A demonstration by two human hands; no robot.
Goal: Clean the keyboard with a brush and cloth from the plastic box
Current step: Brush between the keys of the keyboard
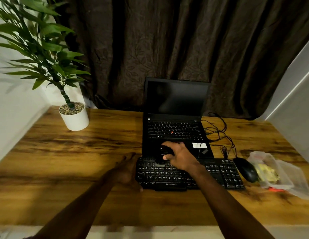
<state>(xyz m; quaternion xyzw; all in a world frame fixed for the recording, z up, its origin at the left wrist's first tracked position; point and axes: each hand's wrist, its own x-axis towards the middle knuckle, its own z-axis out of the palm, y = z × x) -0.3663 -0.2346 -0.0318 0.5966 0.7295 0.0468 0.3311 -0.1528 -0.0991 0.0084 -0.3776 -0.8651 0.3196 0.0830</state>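
Wide stretch of brown wooden table (81, 152) left of the black keyboard (167, 176); hemmed elsewhere by an open black laptop (176, 100) hard against its far edge and a black mouse (246, 169) just beside its right end, clear plastic box (286, 176) beyond. Curled round a black brush (163, 155) (blurred) over the upper-left keys, the right hand (180, 156); flat along the keyboard's left edge, fingers straight, the left hand (126, 169).

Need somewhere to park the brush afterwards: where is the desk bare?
Widest bare wood: left of the laptop and keyboard, between the plant pot and the left hand. Another strip runs before the keyboard, crossed by forearms. Crowded: cables, mouse, plastic box at right.
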